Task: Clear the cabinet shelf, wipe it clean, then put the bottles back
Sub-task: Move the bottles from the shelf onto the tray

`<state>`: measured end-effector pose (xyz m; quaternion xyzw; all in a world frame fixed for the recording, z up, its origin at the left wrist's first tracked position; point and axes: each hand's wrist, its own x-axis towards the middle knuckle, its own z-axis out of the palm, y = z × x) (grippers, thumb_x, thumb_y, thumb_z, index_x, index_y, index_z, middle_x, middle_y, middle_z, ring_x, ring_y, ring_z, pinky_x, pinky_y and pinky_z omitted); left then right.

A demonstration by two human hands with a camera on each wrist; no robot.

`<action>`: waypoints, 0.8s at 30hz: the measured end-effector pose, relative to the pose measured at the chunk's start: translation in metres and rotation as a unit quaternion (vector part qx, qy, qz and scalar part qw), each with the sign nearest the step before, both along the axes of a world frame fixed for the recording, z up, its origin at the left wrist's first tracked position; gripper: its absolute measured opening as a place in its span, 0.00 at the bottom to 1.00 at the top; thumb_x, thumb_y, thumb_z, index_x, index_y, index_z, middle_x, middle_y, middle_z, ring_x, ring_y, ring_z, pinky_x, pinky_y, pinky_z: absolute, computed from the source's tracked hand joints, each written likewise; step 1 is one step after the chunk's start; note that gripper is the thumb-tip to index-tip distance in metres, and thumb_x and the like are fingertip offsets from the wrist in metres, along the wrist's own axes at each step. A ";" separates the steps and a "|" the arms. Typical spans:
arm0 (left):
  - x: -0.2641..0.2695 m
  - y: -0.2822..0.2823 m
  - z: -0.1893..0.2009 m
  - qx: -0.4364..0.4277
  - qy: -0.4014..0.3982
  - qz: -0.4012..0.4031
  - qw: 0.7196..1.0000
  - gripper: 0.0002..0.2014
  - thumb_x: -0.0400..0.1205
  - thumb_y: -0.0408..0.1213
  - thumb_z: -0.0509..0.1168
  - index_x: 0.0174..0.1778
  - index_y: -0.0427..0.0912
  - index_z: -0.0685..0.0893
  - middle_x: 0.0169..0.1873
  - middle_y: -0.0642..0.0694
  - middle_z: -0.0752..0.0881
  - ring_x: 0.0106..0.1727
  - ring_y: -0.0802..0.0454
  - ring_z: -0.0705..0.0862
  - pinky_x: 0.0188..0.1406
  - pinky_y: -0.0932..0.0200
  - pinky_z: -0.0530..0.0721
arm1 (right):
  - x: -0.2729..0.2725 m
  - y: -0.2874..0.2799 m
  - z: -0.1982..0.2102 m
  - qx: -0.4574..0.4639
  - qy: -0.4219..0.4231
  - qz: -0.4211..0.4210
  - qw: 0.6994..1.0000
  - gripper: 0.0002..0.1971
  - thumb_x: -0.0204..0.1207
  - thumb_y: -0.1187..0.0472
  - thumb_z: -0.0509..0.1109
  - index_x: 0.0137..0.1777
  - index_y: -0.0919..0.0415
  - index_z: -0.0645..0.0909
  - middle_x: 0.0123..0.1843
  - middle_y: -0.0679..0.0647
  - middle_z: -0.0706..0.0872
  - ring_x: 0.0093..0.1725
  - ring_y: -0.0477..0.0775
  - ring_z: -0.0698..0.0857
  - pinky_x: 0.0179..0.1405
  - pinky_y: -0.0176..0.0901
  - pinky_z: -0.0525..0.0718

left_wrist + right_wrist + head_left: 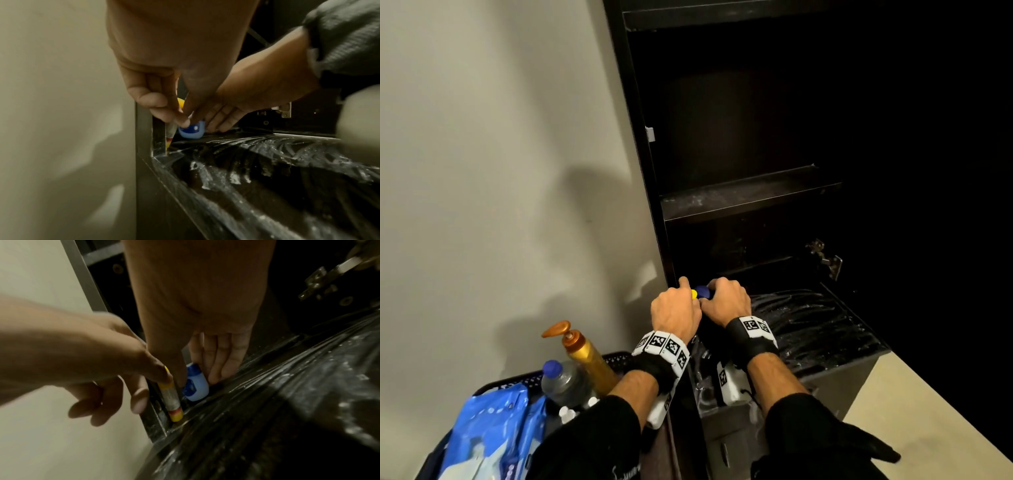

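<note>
Both hands meet at the left corner of the black cabinet shelf (811, 318). My left hand (677, 306) pinches the top of a slim tube (172, 400) with yellow ends; the tube stands against the cabinet's side wall. My right hand (724, 299) holds a small blue jar (196, 388) between thumb and fingers, right beside the tube. The jar (192, 131) rests on the shelf, and the tube (171, 131) is half hidden behind my left thumb. In the head view only the jar's blue top (703, 292) and the yellow cap (693, 294) peek out between the hands.
The shelf surface shows wet wipe streaks. A dark basket (616, 358) at the lower left holds a gold pump bottle (582, 353), a clear bottle with a blue cap (563, 380) and a blue wipes pack (493, 428). A dusty upper shelf (750, 197) and a door hinge (827, 257) are above.
</note>
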<state>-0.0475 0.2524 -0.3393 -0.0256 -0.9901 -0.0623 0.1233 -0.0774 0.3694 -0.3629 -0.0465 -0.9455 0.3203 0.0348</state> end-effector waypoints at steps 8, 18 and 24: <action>0.066 -0.022 0.022 0.267 0.033 -0.031 0.963 0.09 0.75 0.49 0.69 0.41 0.53 0.75 0.33 0.54 0.85 0.38 0.50 0.84 0.38 0.50 0.82 | 0.087 0.022 0.009 -0.129 0.067 -0.068 0.987 0.16 0.69 0.42 0.79 0.55 0.47 0.92 0.47 0.46 0.95 0.54 0.53 0.93 0.56 0.49 0.89; 0.217 -0.175 -0.021 0.384 0.000 0.089 0.919 0.10 0.67 0.47 0.76 0.36 0.53 0.81 0.26 0.56 0.86 0.31 0.56 0.84 0.34 0.53 0.84 | 0.214 -0.092 -0.027 -0.197 0.015 0.036 0.980 0.21 0.61 0.36 0.77 0.48 0.48 0.93 0.38 0.42 0.94 0.43 0.45 0.93 0.51 0.52 0.92; 0.248 -0.228 -0.041 0.358 -0.024 0.157 0.920 0.10 0.68 0.44 0.76 0.35 0.50 0.80 0.25 0.58 0.86 0.32 0.62 0.83 0.33 0.59 0.77 | 0.234 -0.167 -0.032 -0.058 -0.024 0.098 0.993 0.18 0.66 0.43 0.76 0.52 0.50 0.91 0.47 0.51 0.95 0.53 0.57 0.92 0.53 0.50 0.89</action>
